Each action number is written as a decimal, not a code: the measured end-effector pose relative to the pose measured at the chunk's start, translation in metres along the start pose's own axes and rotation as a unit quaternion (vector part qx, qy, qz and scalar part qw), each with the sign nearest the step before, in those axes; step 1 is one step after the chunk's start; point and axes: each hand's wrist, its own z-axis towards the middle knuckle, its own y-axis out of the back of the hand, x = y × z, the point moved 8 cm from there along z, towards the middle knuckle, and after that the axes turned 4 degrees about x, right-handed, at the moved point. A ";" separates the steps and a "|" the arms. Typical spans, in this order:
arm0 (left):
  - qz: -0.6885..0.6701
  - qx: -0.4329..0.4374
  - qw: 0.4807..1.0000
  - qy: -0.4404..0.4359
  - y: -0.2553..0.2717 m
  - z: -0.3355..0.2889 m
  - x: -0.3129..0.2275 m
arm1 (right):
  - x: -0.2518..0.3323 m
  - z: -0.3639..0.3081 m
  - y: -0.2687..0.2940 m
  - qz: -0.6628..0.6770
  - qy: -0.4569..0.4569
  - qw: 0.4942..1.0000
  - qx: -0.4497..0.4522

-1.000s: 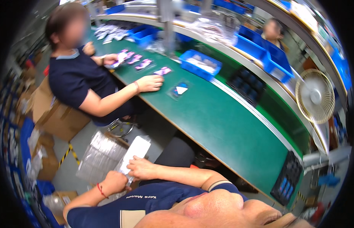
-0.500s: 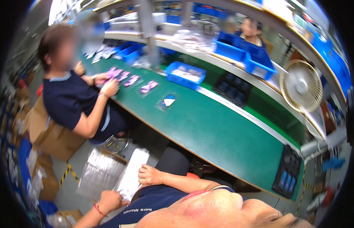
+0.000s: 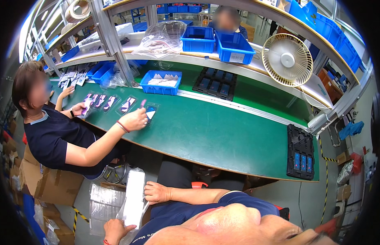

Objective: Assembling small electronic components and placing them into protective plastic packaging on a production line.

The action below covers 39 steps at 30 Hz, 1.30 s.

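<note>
Over my lap lies a long, flat white pack [image 3: 133,196] in clear plastic film. My right hand [image 3: 158,192] is closed on its right edge, the fingers curled over the side. At the near end, my left hand [image 3: 116,230] grips the pack and its loose film, the thumb stretched across and the other fingers partly hidden. Beside the pack, to its left, is a bundle of clear plastic sheets or trays [image 3: 103,208]. I cannot make out what the white pack holds.
A green workbench [image 3: 222,134] runs ahead, bearing a black tray [image 3: 300,153] with blue pieces at right. A co-worker [image 3: 55,139] at left handles purple-and-white packets [image 3: 110,103]. Blue bins [image 3: 160,83], a fan [image 3: 288,60] and a cardboard box [image 3: 55,183] stand around.
My view has turned, so the bench sits differently. My left hand's thumb now stretches over the pack's near end; my right hand stays on its edge. The co-worker's arm now reaches along the bench.
</note>
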 end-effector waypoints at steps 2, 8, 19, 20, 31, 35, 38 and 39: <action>0.001 -0.001 1.000 0.001 -0.001 0.002 -0.003 | 0.002 0.004 -0.006 0.002 0.002 1.000 0.016; 0.024 -0.125 0.981 0.149 -0.018 0.024 0.018 | 0.007 0.008 0.001 0.023 0.006 1.000 0.004; -0.033 0.081 0.991 0.100 -0.003 0.062 -0.017 | -0.004 -0.004 -0.017 0.044 0.024 0.998 0.038; -0.048 0.095 0.990 0.089 -0.010 0.067 -0.018 | -0.005 -0.003 -0.016 0.065 0.026 0.997 0.034; -0.245 0.116 0.959 0.082 -0.043 0.106 -0.002 | -0.014 0.009 -0.003 0.118 0.047 0.992 0.014; -0.476 0.151 0.865 0.056 -0.077 0.111 0.010 | -0.016 0.012 -0.012 0.119 0.052 0.991 0.022; -0.535 0.182 0.824 0.044 -0.080 0.113 0.012 | -0.022 0.012 -0.020 0.123 0.028 0.991 0.045; -0.531 0.187 0.825 0.044 -0.079 0.115 0.012 | -0.022 0.012 -0.021 0.124 0.025 0.991 0.044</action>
